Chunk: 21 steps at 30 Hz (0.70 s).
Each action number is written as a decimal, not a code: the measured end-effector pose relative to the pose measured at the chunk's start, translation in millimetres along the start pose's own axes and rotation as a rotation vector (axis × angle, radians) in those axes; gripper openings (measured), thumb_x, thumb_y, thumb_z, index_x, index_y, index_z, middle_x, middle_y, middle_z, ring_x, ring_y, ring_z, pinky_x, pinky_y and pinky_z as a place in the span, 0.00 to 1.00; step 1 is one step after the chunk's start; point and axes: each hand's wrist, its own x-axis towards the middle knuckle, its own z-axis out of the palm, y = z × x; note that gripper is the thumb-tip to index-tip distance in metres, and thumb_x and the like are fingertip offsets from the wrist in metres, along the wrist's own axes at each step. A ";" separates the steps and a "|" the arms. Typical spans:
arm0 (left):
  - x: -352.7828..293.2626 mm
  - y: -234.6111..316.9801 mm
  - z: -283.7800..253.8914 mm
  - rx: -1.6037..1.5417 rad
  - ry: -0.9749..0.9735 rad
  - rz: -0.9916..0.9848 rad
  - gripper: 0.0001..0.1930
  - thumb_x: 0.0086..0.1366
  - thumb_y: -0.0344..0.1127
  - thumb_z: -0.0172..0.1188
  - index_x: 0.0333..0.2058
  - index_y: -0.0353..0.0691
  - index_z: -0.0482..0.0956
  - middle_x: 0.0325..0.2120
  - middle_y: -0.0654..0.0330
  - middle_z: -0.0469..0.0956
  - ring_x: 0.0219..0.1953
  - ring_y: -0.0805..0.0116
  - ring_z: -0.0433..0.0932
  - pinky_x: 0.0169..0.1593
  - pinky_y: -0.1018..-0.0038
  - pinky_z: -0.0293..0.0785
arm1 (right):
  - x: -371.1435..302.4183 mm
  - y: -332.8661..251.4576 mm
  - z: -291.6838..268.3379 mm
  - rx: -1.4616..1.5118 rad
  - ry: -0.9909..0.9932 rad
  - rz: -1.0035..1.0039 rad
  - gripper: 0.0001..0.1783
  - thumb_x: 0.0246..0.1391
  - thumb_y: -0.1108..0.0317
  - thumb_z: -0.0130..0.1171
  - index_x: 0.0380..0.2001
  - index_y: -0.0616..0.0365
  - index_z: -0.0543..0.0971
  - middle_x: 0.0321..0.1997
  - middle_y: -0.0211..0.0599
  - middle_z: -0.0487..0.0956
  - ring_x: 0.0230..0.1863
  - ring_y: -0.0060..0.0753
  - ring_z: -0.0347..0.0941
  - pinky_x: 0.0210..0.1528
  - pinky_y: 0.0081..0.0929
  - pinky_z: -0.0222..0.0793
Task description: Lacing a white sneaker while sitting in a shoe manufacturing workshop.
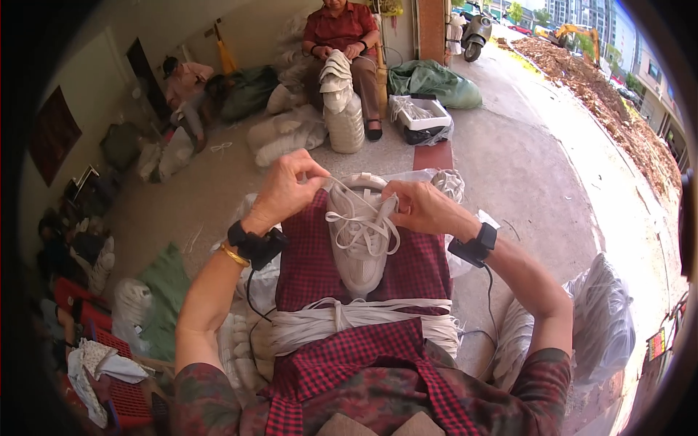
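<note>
A white lace-up shoe (pixel 356 251) rests on my lap over a red checked apron (pixel 305 251), its toe toward me. Loops of white shoelace (pixel 361 227) lie loose across its tongue. Up at the left of the shoe's opening, my left hand (pixel 287 185) pinches a stretch of that lace and holds it taut. My right hand (pixel 425 207) is closed at the shoe's right upper edge; its fingertips are partly hidden, and whether they grip the lace or the shoe's side I cannot tell. A bundle of white laces (pixel 363 318) lies across my lap, nearer to me.
Ahead sits a person in red (pixel 342 29) with a stack of shoe pieces (pixel 344 120). A white bin of laces (pixel 422 112) and a green sack (pixel 436 83) stand beyond. Plastic-wrapped shoe pieces (pixel 603 320) lie at right, a red basket (pixel 127 396) at left.
</note>
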 end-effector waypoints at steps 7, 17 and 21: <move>-25.3 -12.9 -21.7 -0.019 -0.089 -0.197 0.14 0.55 0.29 0.67 0.42 0.40 0.87 0.29 0.64 0.80 0.29 0.76 0.76 0.38 0.75 0.75 | 6.2 -24.7 5.6 -0.275 0.105 -0.115 0.17 0.53 0.65 0.59 0.44 0.64 0.79 0.35 0.49 0.78 0.37 0.46 0.77 0.40 0.41 0.73; -61.0 -13.0 0.2 -0.199 -0.079 -0.248 0.11 0.61 0.28 0.63 0.42 0.35 0.85 0.37 0.59 0.84 0.38 0.73 0.82 0.39 0.76 0.78 | 32.4 -28.2 8.6 -0.499 -0.004 -0.184 0.25 0.55 0.60 0.62 0.50 0.66 0.75 0.42 0.47 0.81 0.33 0.44 0.80 0.38 0.41 0.74; -62.9 -26.3 9.0 -0.237 -0.013 -0.201 0.09 0.62 0.27 0.61 0.41 0.34 0.85 0.35 0.58 0.85 0.36 0.72 0.82 0.40 0.75 0.77 | 18.6 3.2 -39.8 0.513 0.050 0.080 0.25 0.54 0.63 0.65 0.54 0.63 0.77 0.33 0.19 0.78 0.33 0.14 0.71 0.32 0.20 0.65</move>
